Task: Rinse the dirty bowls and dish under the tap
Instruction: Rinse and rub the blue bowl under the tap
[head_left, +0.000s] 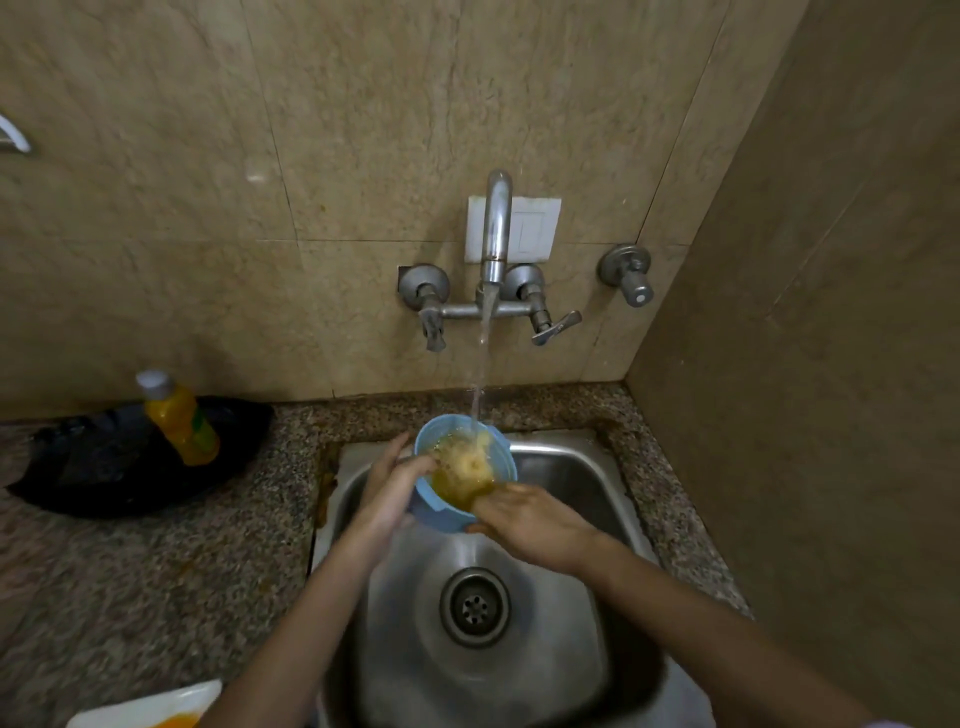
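A light blue bowl (435, 506) with yellow-brown residue is held tilted over the steel sink (571, 467), right under the tap (496, 228). Water runs from the spout into the bowl and foams there. My left hand (392, 486) grips the bowl's left rim, fingers curled over the edge. My right hand (524, 517) holds the near right side, its fingertips inside the bowl on the residue. A white dish (150, 709) with an orange smear lies at the bottom left on the counter, partly cut off by the frame.
A yellow bottle (179, 418) with a grey cap stands on a black plastic bag (104, 467) on the speckled granite counter (156, 571), left of the sink. The drain (475, 607) sits mid-basin. Two tap handles and a separate valve (628, 275) jut from the tiled wall.
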